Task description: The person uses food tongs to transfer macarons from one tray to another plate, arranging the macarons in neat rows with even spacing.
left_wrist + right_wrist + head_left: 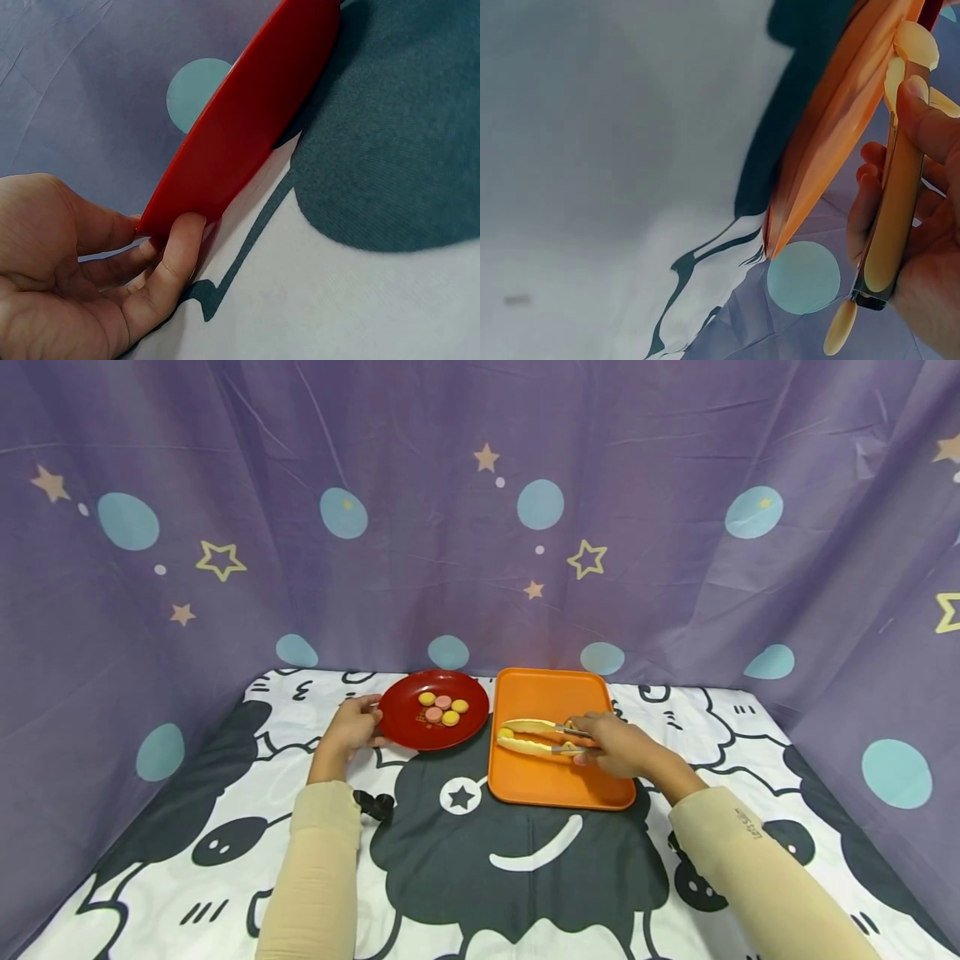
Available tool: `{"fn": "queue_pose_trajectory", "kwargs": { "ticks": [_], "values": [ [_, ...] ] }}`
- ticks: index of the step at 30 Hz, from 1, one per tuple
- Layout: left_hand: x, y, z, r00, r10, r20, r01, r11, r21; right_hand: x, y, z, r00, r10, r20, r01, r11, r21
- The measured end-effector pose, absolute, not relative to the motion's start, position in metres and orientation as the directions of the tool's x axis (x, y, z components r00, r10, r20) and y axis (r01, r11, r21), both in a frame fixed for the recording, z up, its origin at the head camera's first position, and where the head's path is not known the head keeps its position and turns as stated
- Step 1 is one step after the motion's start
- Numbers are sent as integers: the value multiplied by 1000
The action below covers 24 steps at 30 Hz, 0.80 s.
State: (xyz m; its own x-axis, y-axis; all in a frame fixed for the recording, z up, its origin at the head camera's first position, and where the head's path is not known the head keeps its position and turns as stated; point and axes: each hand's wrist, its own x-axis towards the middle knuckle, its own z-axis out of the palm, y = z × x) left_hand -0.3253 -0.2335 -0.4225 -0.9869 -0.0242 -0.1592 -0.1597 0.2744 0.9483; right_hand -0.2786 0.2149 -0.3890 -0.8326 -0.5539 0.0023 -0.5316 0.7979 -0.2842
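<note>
My left hand (354,725) grips the left rim of a red plate (401,718), thumb at the edge and fingers beneath, as the left wrist view shows. Several yellow and pink macaron-like pieces (443,702) lie on the plate. Over an orange tray (555,693), my right hand (617,745) holds yellow-tipped tongs (551,749) with metal arms. Between the tong tips is one yellow piece (506,734); whether they touch it on both sides is hard to tell. In the right wrist view the thumb presses along the tongs' handle (892,217).
A cloth with black and white cartoon sheep (465,843) covers the table. Beside the left sleeve lies a small black object (375,806), its kind unclear. A purple curtain (420,527) with stars and dots hangs behind the table. The plate stands just left of the tray.
</note>
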Motion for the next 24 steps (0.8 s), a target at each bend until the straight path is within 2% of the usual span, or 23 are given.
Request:
{"fn": "queue_pose_trajectory", "kwargs": {
  "ticks": [24],
  "values": [
    [-327,-234,-424,-986,-27,-165,-166,271,948,-282,204,-373,-833,-546,90,-548,792,-269]
  ]
}}
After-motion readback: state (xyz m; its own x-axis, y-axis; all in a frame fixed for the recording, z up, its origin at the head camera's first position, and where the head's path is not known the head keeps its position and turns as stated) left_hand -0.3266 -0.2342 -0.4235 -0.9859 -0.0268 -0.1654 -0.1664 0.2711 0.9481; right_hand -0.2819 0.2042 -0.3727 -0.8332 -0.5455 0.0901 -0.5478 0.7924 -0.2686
